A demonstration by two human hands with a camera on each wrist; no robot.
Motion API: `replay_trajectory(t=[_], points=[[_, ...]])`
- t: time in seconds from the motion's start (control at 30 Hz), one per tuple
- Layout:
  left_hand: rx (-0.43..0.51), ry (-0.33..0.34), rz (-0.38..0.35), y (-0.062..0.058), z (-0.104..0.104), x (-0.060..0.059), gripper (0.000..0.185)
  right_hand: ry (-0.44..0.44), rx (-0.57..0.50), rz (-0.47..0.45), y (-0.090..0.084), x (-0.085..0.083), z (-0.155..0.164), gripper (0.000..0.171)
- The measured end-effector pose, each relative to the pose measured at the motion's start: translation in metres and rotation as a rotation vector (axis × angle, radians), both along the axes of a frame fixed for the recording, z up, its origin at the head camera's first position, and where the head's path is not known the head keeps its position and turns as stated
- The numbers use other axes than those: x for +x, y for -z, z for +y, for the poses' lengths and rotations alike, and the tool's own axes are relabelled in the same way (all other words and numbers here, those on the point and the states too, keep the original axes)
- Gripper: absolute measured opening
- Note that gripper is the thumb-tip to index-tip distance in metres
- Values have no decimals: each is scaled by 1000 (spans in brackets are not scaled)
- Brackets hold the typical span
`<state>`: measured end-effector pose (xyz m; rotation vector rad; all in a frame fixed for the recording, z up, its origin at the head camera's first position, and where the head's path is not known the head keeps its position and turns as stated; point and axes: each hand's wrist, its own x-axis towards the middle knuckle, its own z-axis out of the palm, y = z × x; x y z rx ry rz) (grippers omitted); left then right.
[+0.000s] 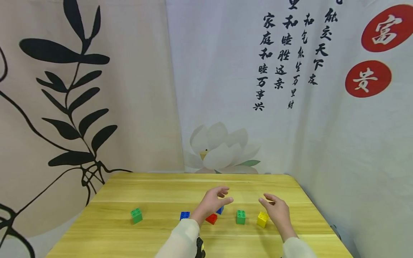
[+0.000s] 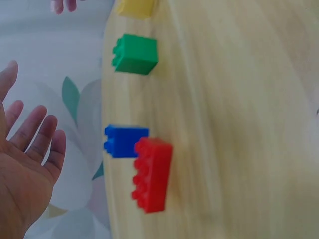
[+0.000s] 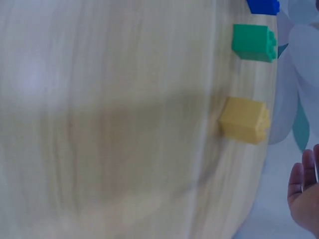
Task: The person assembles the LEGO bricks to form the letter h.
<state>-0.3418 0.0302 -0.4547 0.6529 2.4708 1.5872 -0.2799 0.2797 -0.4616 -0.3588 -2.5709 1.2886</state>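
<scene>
Overhead, both empty hands, left [image 1: 211, 202] and right [image 1: 278, 211], above mid-table blocks.

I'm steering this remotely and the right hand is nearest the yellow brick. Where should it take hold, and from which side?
Probably from above. The yellow brick sits studs-up on the table, apart from the green brick beside it, so its flat side walls are free. The right hand hovers open over it; thumb and fingers could pinch two opposite walls below the studs.

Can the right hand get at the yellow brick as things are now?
Probably yes: the right hand hovers open just above the yellow brick, and nothing lies between them.
</scene>
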Motion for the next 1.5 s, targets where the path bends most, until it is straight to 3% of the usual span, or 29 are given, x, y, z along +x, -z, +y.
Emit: replay_trajectory(t=[0.47, 0.77, 1.07, 1.23, 1.5], points=[[63, -21, -105, 35, 24, 16, 50, 58, -41, -102, 33, 15, 14, 81], [72, -75, -150, 59, 37, 18, 55, 72, -113, -128, 49, 17, 11, 69], [96, -98, -195, 72, 45, 22, 61, 100, -126, -133, 61, 15, 10, 68], [105, -139, -189, 76, 48, 21, 60, 96, -148, -138, 65, 15, 8, 69], [69, -133, -147, 82, 53, 16, 57, 86, -147, -153, 66, 15, 8, 70]])
